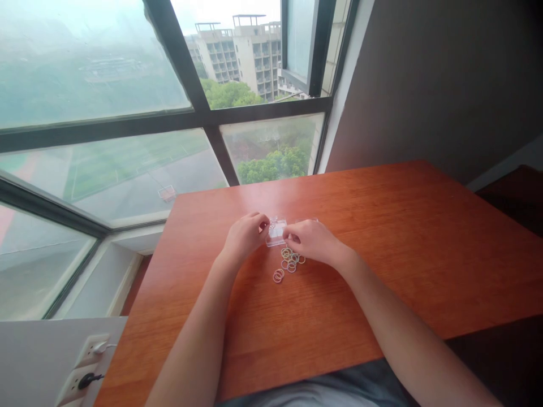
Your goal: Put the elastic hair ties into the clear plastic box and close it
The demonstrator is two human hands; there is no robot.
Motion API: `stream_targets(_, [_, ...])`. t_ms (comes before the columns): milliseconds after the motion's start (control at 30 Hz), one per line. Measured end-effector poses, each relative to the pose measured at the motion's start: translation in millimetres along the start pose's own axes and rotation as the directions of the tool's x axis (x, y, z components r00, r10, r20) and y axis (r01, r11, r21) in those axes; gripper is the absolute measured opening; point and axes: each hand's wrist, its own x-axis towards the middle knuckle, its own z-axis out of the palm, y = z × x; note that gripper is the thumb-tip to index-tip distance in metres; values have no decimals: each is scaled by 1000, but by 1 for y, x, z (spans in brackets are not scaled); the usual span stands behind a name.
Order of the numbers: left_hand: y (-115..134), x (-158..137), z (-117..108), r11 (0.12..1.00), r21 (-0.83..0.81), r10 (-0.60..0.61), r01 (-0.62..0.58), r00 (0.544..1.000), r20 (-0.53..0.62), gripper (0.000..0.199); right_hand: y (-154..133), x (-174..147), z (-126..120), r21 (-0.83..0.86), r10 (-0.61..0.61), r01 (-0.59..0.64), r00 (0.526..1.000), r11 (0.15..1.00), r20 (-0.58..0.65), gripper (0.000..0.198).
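Observation:
A small clear plastic box (276,233) sits on the reddish wooden table (407,237), near its middle. My left hand (245,236) grips the box's left side with curled fingers. My right hand (311,239) pinches its right side. Just in front of the box lie several small thin rubber bands (289,262) in pale colours, loose on the wood, with a couple more (278,276) a little nearer me. What is inside the box is too small to tell.
A large window (127,113) with dark frames runs behind and left of the table. A dark wall (445,79) stands at the right. Wall sockets with plugs (89,367) sit low at the left, below the table's edge.

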Motion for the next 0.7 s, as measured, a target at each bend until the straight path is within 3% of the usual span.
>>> stream_targets(233, [-16,-14,-17,999,-39,10,-12,999,-51,17,1,5,8,93,89,-75,984,993,-154,18])
stream_targets(433, [-17,-23,-26,999,-30,-43,46,996,79,18,-4,23,27,123,102,-72,960,990,-261,23])
stream_targets(567, [-10,-28,-28,997,-26,-61,68,978,199,16,-5,29,33,91,114,-95,962,991,-246,25])
stream_targets(700, [-5,-31,-25,999,-18,-37,43,970,239,14,3,22,30,120,118,-89,958,989,-260,23])
